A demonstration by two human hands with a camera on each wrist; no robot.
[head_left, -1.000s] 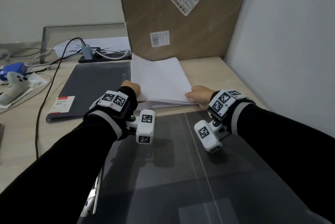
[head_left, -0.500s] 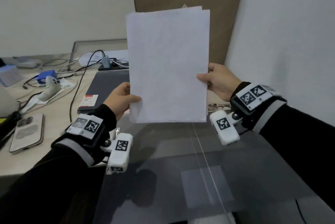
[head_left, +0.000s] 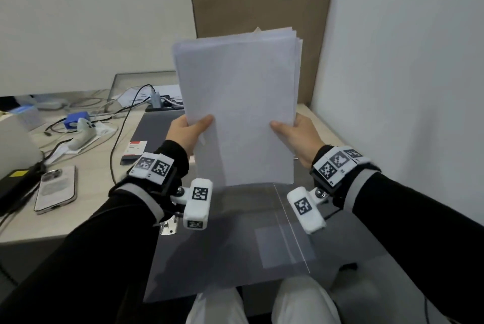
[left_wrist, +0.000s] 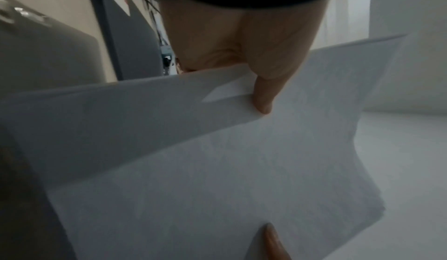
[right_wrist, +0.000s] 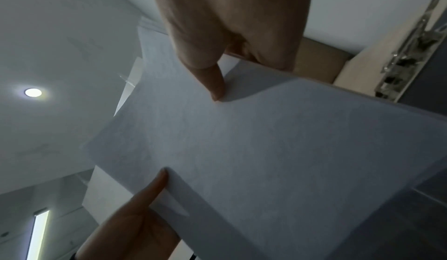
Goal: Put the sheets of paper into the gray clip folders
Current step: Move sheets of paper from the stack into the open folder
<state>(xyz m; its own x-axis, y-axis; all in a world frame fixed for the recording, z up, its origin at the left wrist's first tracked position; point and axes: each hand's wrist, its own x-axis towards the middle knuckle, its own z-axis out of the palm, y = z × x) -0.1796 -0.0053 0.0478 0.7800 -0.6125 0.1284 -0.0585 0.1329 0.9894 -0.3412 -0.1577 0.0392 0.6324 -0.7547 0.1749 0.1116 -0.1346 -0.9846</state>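
Observation:
I hold a stack of white paper sheets (head_left: 239, 108) upright above the desk, its top edges slightly fanned. My left hand (head_left: 195, 129) pinches the stack's left edge, thumb on the near face, as the left wrist view shows on the sheets (left_wrist: 217, 149). My right hand (head_left: 286, 132) pinches the right edge in the same way over the paper (right_wrist: 266, 149). Below lies an open gray clip folder (head_left: 235, 250) with its metal clip (head_left: 170, 226) at the left. A second, closed gray folder (head_left: 154, 129) lies further back on the left.
A tall cardboard box (head_left: 262, 3) leans against the wall behind the paper. The white wall (head_left: 406, 87) is close on the right. A phone (head_left: 56, 188), cables (head_left: 117, 127), a white controller (head_left: 82, 135) and a dark device lie on the desk's left.
The stack was lying flat on the desk a second ago; both hands lifted it and stood it upright. Since then it has come lower and nearer, and its top edges have fanned.

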